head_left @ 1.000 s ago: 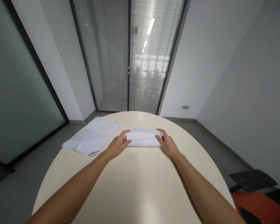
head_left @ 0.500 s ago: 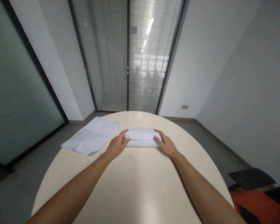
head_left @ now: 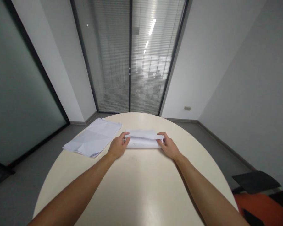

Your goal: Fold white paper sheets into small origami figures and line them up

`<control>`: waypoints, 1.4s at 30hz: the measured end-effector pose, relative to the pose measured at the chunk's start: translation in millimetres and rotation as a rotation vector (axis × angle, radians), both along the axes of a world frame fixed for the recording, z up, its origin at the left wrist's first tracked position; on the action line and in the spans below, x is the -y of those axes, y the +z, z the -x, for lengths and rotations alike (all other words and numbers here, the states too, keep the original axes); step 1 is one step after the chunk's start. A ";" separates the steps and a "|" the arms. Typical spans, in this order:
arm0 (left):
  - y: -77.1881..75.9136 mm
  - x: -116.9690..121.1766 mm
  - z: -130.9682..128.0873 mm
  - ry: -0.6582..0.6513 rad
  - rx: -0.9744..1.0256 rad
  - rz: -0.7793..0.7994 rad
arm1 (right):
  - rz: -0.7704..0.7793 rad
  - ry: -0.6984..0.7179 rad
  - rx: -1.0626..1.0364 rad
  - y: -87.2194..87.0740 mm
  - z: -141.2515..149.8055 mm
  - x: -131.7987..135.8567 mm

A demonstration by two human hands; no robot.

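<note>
A folded sheet of white paper (head_left: 142, 143) lies on the table in front of me, its long side running left to right. Its upper flap is lifted a little along the near edge, with a shadowed gap beneath. My left hand (head_left: 118, 146) pinches the paper's left end between thumb and fingers. At the right end, my right hand (head_left: 169, 146) is closed on the flap, index finger above and thumb below it. The remaining fingers of both hands are partly hidden.
To the left lies a loose stack of creased white paper sheets (head_left: 93, 138) on the round cream table (head_left: 136, 188). A chair with an orange seat (head_left: 257, 207) stands at the lower right. Glass panels with blinds (head_left: 146, 94) rise beyond the table.
The flap of the folded paper has been raised along its near edge, showing more of the layer beneath. Both hands stay at the paper's ends; the view has shifted slightly.
</note>
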State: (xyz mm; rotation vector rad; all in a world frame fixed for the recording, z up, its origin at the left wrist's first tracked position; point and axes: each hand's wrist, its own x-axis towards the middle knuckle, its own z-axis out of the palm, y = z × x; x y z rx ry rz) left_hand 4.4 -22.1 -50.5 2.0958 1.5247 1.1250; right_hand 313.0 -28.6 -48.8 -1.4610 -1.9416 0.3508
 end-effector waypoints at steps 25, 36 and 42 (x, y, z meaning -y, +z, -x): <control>2.7 -1.9 -0.7 0.199 0.025 -0.406 | 0.040 -0.049 -0.123 -9.4 5.2 -6.9; -9.7 6.9 -9.5 -0.442 -0.425 -0.264 | 0.015 -0.085 0.015 -8.5 3.3 -7.6; -13.0 5.0 -8.5 -0.456 -0.409 -0.160 | -0.094 -0.163 0.114 2.4 12.3 -1.2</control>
